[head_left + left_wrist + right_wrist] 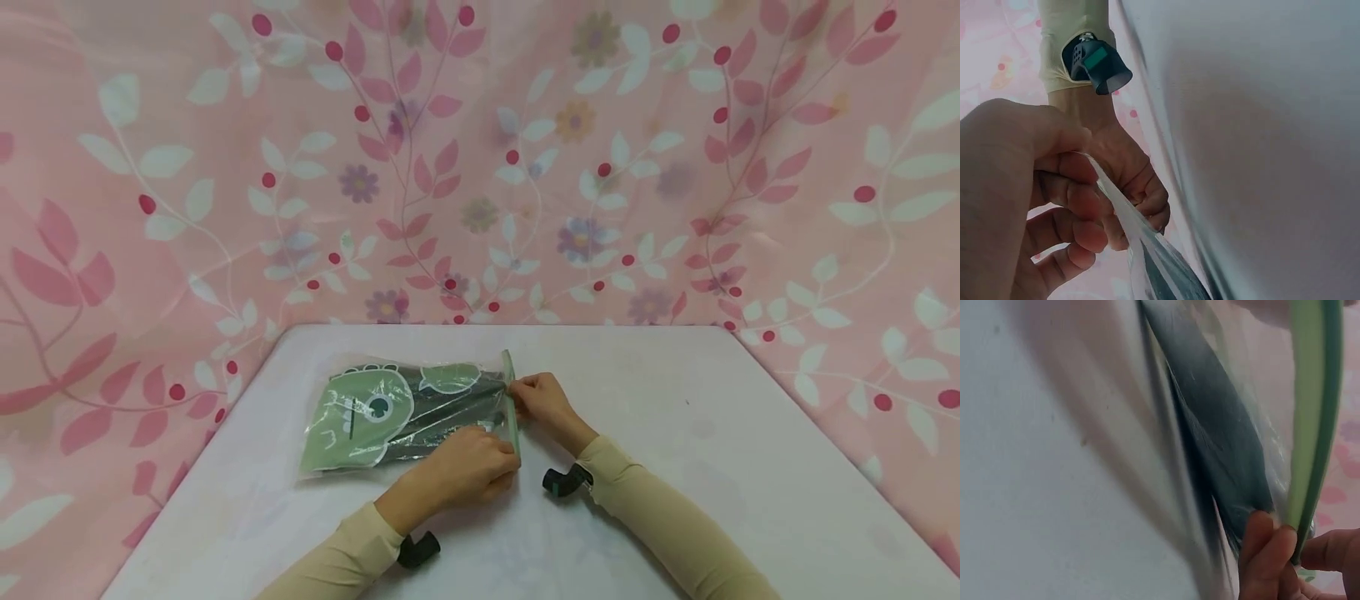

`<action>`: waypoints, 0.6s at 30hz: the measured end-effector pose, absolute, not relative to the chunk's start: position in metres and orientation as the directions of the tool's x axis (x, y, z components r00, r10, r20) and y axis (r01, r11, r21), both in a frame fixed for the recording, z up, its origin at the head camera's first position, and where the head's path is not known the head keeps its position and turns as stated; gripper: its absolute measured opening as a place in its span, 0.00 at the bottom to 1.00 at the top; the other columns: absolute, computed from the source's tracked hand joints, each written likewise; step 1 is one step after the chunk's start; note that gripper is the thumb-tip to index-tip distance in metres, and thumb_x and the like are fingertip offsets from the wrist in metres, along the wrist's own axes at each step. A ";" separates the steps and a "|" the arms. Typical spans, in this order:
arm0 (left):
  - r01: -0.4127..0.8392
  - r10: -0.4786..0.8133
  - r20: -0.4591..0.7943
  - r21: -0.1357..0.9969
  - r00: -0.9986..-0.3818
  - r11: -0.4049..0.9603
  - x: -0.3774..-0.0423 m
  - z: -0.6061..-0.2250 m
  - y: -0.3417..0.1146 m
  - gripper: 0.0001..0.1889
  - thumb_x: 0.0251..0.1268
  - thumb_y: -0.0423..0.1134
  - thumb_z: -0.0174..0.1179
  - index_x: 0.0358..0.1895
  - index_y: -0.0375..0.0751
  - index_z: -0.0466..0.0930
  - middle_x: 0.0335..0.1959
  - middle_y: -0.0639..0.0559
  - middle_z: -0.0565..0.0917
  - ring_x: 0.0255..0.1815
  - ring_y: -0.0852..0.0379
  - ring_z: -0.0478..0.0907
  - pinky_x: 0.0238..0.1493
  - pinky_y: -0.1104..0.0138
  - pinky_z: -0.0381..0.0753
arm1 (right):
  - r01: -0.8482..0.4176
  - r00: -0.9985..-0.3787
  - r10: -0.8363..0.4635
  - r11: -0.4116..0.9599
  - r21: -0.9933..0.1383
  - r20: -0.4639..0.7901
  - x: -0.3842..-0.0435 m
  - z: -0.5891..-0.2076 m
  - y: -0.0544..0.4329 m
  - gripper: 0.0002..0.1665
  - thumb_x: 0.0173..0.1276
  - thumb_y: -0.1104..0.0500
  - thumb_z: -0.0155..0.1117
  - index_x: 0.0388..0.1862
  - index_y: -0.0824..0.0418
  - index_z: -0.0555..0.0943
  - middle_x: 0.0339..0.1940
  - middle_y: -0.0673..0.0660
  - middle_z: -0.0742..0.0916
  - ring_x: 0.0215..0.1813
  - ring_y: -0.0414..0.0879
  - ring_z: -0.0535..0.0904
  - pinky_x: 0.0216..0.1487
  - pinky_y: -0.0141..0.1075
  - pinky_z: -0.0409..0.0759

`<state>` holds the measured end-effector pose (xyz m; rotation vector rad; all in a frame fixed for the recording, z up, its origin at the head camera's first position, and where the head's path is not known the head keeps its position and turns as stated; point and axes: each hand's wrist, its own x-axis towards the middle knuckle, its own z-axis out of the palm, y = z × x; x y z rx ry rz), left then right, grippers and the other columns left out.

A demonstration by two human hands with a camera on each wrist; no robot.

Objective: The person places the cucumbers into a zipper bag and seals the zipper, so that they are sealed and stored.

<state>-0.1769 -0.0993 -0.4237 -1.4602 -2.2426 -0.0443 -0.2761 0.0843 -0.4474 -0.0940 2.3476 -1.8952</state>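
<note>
A clear plastic bag [446,421] lies on its side, printed with a pale green cartoon figure over dark green. Along its right end runs a green strip [507,364], seen close up as a two-tone green band [1310,412] in the right wrist view. My left hand [472,462] pinches the near corner of that end; in the left wrist view its thumb and forefinger grip the film edge [1110,187]. With bent fingers, my right hand [542,404] pinches the strip around its middle. Right fingertips [1279,540] press against the strip in the right wrist view.
Everything stands on a white-covered table [712,467]. Behind it hangs a pink floral cloth [480,167], which also runs down both sides. Black wrist cameras hang under both beige sleeves [652,508], close above the tabletop.
</note>
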 end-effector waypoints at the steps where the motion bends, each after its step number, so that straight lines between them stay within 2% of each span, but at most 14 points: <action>1: 0.877 0.855 0.407 -0.211 -0.323 0.431 -0.176 -0.422 -0.099 0.09 0.63 0.38 0.68 0.25 0.52 0.79 0.22 0.63 0.76 0.22 0.63 0.73 0.28 0.67 0.73 | 0.007 -0.993 -0.115 0.223 -0.975 -0.033 -0.273 -0.446 0.085 0.11 0.72 0.64 0.63 0.39 0.72 0.89 0.24 0.56 0.86 0.24 0.43 0.80 0.25 0.33 0.80; 5: 0.875 0.828 0.456 -0.184 -0.328 0.448 -0.176 -0.418 -0.097 0.11 0.62 0.39 0.68 0.24 0.53 0.77 0.21 0.63 0.73 0.22 0.64 0.73 0.29 0.66 0.72 | -0.075 -0.995 -0.081 0.239 -0.968 0.057 -0.268 -0.440 0.086 0.11 0.71 0.63 0.64 0.34 0.69 0.89 0.24 0.57 0.87 0.24 0.45 0.82 0.25 0.35 0.82; 7: 0.857 0.811 0.454 -0.169 -0.370 0.486 -0.177 -0.418 -0.097 0.11 0.62 0.42 0.67 0.25 0.53 0.75 0.23 0.63 0.72 0.26 0.63 0.74 0.32 0.65 0.71 | -0.099 -0.994 -0.073 0.260 -0.961 0.083 -0.268 -0.439 0.087 0.11 0.70 0.62 0.64 0.33 0.68 0.89 0.24 0.57 0.87 0.24 0.45 0.82 0.25 0.35 0.82; 9: 0.828 0.782 0.436 -0.132 -0.445 0.545 -0.179 -0.419 -0.099 0.10 0.63 0.48 0.67 0.29 0.52 0.77 0.29 0.61 0.75 0.34 0.60 0.75 0.36 0.63 0.72 | -0.099 -0.994 -0.077 0.285 -0.953 0.080 -0.268 -0.441 0.089 0.11 0.70 0.63 0.64 0.33 0.68 0.89 0.24 0.56 0.87 0.24 0.44 0.82 0.25 0.35 0.81; 11: 0.782 0.734 0.416 -0.080 -0.537 0.618 -0.182 -0.421 -0.103 0.14 0.63 0.55 0.67 0.38 0.50 0.81 0.40 0.56 0.79 0.45 0.56 0.77 0.47 0.58 0.76 | -0.079 -0.995 -0.087 0.310 -0.948 0.054 -0.268 -0.446 0.091 0.11 0.70 0.63 0.63 0.35 0.69 0.89 0.24 0.55 0.88 0.24 0.44 0.83 0.26 0.34 0.81; 13: 0.735 0.682 0.388 -0.018 -0.620 0.678 -0.186 -0.423 -0.107 0.26 0.64 0.62 0.66 0.54 0.46 0.82 0.57 0.50 0.79 0.61 0.51 0.74 0.58 0.52 0.74 | -0.053 -0.995 -0.095 0.327 -0.944 0.024 -0.267 -0.451 0.094 0.13 0.72 0.62 0.63 0.37 0.70 0.89 0.24 0.55 0.88 0.25 0.44 0.83 0.27 0.34 0.81; 15: 0.692 0.637 0.351 0.044 -0.686 0.721 -0.188 -0.426 -0.111 0.40 0.65 0.68 0.63 0.70 0.42 0.75 0.73 0.44 0.70 0.74 0.45 0.65 0.68 0.45 0.67 | -0.025 -0.995 -0.097 0.331 -0.943 -0.008 -0.266 -0.455 0.096 0.14 0.72 0.61 0.62 0.38 0.71 0.90 0.23 0.56 0.87 0.25 0.44 0.83 0.27 0.33 0.81; 18: 0.649 0.607 0.279 0.083 -0.744 0.756 -0.192 -0.431 -0.116 0.51 0.65 0.73 0.59 0.81 0.40 0.61 0.82 0.41 0.56 0.82 0.41 0.50 0.73 0.40 0.56 | 0.015 -0.993 -0.109 0.289 -0.957 -0.049 -0.263 -0.459 0.099 0.14 0.72 0.62 0.62 0.38 0.71 0.89 0.21 0.57 0.86 0.22 0.44 0.82 0.26 0.35 0.82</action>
